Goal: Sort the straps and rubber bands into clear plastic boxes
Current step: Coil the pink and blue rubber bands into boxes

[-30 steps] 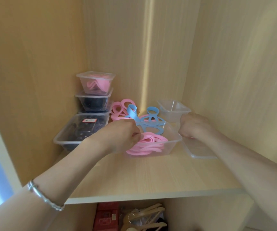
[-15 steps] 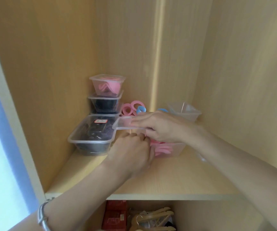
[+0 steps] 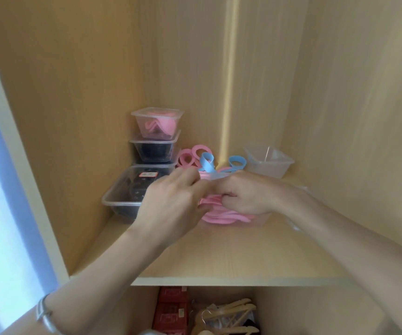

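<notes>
Head view: your left hand (image 3: 171, 204) pinches the thin clear lid (image 3: 217, 176) at its corner. Your right hand (image 3: 246, 194) curls over the lid's near edge, atop the clear plastic box (image 3: 255, 220) of flat pink straps (image 3: 224, 217) on the pale wood shelf (image 3: 231, 257). Half a second ago your right hand alone held the lid, further left.

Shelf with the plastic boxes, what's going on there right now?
A person is working at the box of pink straps in the middle of the shelf. The left hand and right hand meet over it and appear to pinch a clear lid, apparently fitting it on. Loose blue and pink straps lie behind it. Stacked boxes stand at the left.
</notes>
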Tool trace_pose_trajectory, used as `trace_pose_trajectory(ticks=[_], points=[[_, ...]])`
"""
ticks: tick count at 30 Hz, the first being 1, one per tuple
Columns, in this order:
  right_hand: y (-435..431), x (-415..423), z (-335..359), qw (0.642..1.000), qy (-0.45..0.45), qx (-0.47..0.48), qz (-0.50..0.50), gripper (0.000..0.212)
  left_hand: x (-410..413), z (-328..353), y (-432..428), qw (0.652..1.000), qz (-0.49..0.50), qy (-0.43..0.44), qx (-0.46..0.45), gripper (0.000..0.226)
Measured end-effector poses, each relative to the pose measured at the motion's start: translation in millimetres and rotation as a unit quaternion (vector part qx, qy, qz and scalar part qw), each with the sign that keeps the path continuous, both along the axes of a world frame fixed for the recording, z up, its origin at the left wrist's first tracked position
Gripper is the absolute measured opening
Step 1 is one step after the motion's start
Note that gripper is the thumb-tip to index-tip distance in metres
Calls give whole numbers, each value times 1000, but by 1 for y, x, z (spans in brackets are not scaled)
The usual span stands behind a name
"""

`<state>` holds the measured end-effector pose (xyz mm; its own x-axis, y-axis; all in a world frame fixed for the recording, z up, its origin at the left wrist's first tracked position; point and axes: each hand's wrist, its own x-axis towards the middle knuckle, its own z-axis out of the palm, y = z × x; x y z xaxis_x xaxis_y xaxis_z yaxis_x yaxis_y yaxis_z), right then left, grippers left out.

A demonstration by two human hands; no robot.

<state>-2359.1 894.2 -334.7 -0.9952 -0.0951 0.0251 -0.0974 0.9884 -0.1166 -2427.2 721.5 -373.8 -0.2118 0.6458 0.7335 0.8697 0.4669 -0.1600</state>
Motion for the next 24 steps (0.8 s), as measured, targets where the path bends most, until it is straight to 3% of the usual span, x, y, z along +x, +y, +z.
trace_pose_trajectory(ticks=[4, 7, 11, 16, 19, 21, 24], points=[[2, 3, 2, 999, -32, -13, 0, 54, -10, 18, -2, 988, -5, -146, -45, 72], [4, 5, 2, 999, -48, -11, 12, 59, -26, 31, 3, 938, -14, -309, -156, 99], [6, 8, 4, 998, -55, -30, 17, 60, -39, 50, 18, 885, 14, -360, -296, 118], [10, 9, 2, 998, -46, -42, 33, 54, -43, 57, 29, 818, 15, -462, -343, 116], [17, 13, 2, 992, 15, -128, 3, 41, -40, 56, 31, 820, 1, -462, -338, 92], [27, 12, 0, 988, 82, -120, -41, 40, -37, 58, 33, 824, 9, -455, -338, 81], [39, 12, -9, 985, 94, -88, -111, 42, -37, 59, 32, 824, 38, -451, -341, 93]])
